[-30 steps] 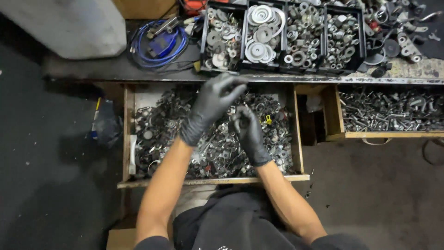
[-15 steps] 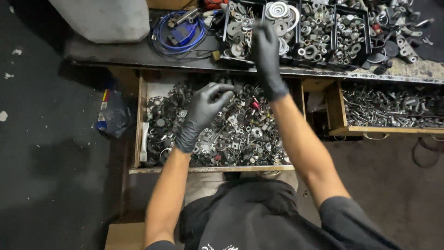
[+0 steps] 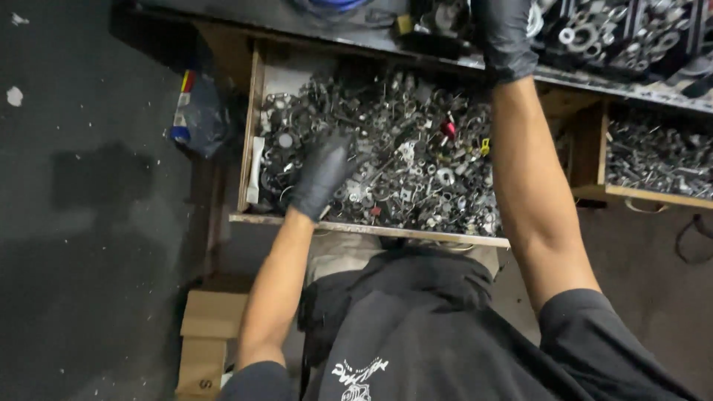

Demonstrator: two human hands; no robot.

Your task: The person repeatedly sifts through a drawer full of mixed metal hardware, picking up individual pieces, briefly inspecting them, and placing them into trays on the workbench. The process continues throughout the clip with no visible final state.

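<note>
A single head-worn camera looks steeply down from close above the person's torso, facing forward. The open hardware drawer [image 3: 386,160] fills the centre, the counter [image 3: 594,78] edge runs at twelve to two o'clock, cropped.

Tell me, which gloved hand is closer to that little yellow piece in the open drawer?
Right. The right hand reaches above the yellow piece, over the bench edge; the left hand rests on the hardware farther off, across the drawer.

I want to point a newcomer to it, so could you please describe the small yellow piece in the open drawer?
Find the wide wooden drawer of grey metal hardware below the bench. Near its right side, beside the right forearm, lies the yellow piece, just right of a red piece; it alone is yellow.
</note>
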